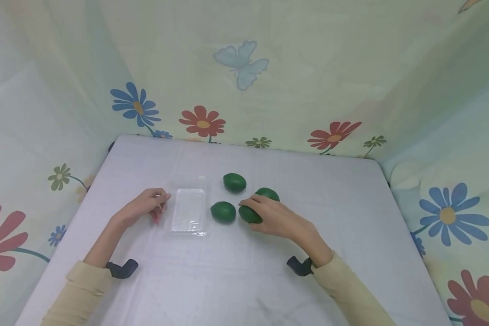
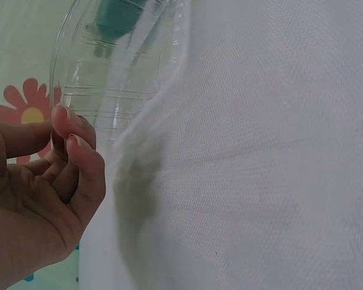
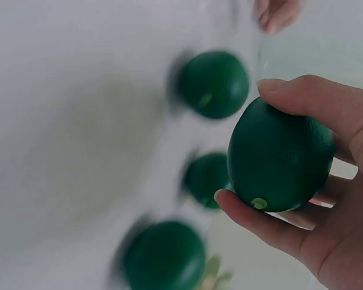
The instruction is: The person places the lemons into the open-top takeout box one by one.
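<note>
Right of the clear plastic tray (image 1: 189, 211), the right hand (image 1: 275, 217) curls thumb and fingers around a green lime (image 1: 249, 214), two more limes close by. On the tray's left edge, the left hand (image 1: 144, 206) pinches the rim with bent fingers.

no readable text, labels or numbers

Dark green lime (image 1: 249, 214) in curled fingers, clear tray (image 1: 189, 211) seemingly pinched.

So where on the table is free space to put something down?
The table is bare right of the right hand and along the near edge between both forearms. It is crowded mid-table: clear plastic tray, left hand and four green limes.
</note>
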Demonstrator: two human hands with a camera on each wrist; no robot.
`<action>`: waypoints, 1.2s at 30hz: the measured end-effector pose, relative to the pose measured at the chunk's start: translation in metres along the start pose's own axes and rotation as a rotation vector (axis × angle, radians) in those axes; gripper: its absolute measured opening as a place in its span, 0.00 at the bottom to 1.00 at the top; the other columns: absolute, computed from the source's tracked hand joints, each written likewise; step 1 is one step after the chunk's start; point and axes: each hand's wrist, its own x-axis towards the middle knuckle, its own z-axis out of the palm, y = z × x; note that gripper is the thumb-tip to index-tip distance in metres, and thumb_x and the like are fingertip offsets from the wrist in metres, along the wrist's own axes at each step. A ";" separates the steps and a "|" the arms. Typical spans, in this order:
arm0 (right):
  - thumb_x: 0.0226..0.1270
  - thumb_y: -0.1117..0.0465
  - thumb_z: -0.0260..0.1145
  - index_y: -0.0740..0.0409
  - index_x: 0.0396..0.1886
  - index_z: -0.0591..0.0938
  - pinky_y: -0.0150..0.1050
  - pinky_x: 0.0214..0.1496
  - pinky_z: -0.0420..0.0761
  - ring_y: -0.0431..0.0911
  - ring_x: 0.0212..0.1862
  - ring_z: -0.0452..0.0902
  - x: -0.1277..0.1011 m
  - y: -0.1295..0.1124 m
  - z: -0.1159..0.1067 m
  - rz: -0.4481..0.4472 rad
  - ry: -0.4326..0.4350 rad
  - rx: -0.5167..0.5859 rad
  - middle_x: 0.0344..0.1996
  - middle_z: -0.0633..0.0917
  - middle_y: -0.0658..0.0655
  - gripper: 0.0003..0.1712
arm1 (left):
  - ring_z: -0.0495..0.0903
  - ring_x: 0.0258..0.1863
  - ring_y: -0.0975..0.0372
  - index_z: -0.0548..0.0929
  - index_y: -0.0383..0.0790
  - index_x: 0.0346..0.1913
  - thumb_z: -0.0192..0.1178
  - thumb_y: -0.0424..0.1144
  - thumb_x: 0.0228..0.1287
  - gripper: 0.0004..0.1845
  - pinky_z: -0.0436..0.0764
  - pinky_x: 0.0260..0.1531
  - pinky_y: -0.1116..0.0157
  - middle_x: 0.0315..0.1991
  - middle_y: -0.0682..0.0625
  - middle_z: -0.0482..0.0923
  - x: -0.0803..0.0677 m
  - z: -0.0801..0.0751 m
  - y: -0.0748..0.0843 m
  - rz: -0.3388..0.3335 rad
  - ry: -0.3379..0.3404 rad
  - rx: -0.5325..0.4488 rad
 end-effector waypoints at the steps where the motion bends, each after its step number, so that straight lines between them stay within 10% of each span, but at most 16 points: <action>1: 0.64 0.60 0.76 0.54 0.65 0.79 0.39 0.48 0.84 0.46 0.49 0.81 0.008 -0.006 -0.001 -0.027 -0.005 -0.001 0.55 0.82 0.56 0.30 | 0.78 0.21 0.57 0.74 0.29 0.41 0.50 0.46 0.82 0.19 0.79 0.29 0.62 0.22 0.48 0.74 0.000 -0.001 -0.001 0.001 -0.004 -0.002; 16: 0.70 0.55 0.71 0.46 0.71 0.73 0.35 0.53 0.81 0.42 0.50 0.77 0.134 -0.077 0.038 -0.151 -0.304 -0.099 0.55 0.80 0.51 0.32 | 0.76 0.18 0.60 0.74 0.31 0.39 0.51 0.45 0.81 0.18 0.79 0.26 0.64 0.20 0.49 0.74 0.003 0.003 -0.003 -0.037 0.007 -0.028; 23: 0.69 0.56 0.72 0.43 0.70 0.75 0.38 0.50 0.81 0.41 0.49 0.76 0.146 -0.083 0.055 -0.109 -0.416 -0.158 0.53 0.81 0.50 0.31 | 0.76 0.17 0.59 0.75 0.32 0.39 0.49 0.46 0.82 0.18 0.79 0.26 0.63 0.18 0.50 0.74 0.001 0.002 -0.001 -0.036 0.028 -0.016; 36: 0.69 0.54 0.72 0.44 0.72 0.74 0.35 0.53 0.81 0.44 0.55 0.78 0.130 -0.085 0.045 -0.127 -0.348 -0.178 0.60 0.81 0.51 0.33 | 0.77 0.18 0.59 0.75 0.32 0.39 0.50 0.44 0.82 0.17 0.79 0.26 0.64 0.20 0.50 0.74 0.001 0.002 -0.004 -0.023 0.029 -0.015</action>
